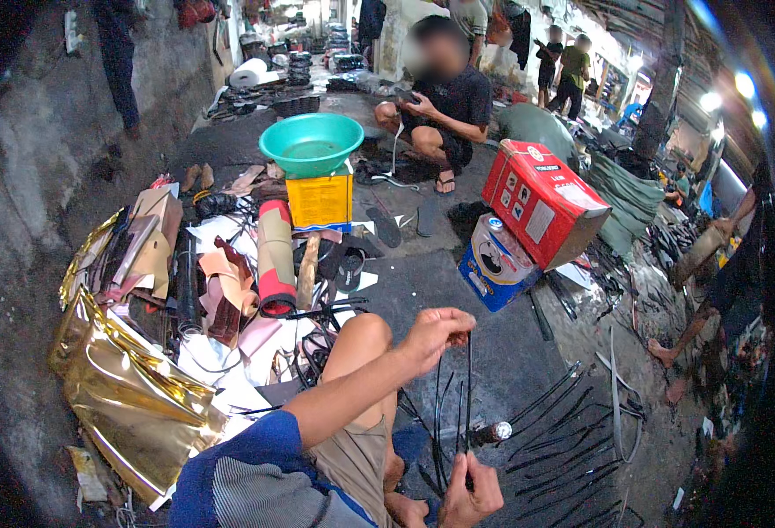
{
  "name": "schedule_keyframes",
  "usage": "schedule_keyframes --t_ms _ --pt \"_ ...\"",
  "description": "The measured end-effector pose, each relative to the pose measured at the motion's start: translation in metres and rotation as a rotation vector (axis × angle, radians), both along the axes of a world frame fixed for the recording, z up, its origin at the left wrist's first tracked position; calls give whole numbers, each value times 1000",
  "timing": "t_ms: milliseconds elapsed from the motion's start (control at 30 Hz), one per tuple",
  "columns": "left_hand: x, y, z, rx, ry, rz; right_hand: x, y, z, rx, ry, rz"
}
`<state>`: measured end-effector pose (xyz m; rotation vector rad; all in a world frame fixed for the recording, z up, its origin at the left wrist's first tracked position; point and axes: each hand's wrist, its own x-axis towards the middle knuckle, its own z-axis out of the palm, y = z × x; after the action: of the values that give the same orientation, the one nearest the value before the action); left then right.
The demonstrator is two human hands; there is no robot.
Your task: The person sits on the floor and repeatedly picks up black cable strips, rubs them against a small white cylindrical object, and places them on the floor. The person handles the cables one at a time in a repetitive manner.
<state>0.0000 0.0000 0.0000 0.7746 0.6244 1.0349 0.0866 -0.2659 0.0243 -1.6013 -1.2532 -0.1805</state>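
Note:
A thin black strip runs almost upright between my two hands. Its upper end is pinched in the fingertips of my left hand, whose arm reaches across my bent knee. Lower down, my right hand is closed around the strip's other end. More loose black strips hang or stand just left of it. A short rod-like thing with a pale round end lies beside my right hand. Many separate black strips are spread in rough rows on the dark mat to the right.
A red box leans on a blue-white carton. A green basin tops a yellow box. Scraps, a rolled sheet and gold foil material crowd the left. Another person squats ahead; a limb shows at right.

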Motion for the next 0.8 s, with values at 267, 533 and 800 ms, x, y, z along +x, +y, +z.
schedule_keyframes --t_ms 267,533,800 --pt "-4 93 -58 -148 188 126 11 -79 -40 -238 125 24" --pt "0 176 -184 -157 503 57 20 -125 -91 -408 179 -146" --pt "48 146 -209 -353 596 154 24 -141 -80 -553 526 -238"
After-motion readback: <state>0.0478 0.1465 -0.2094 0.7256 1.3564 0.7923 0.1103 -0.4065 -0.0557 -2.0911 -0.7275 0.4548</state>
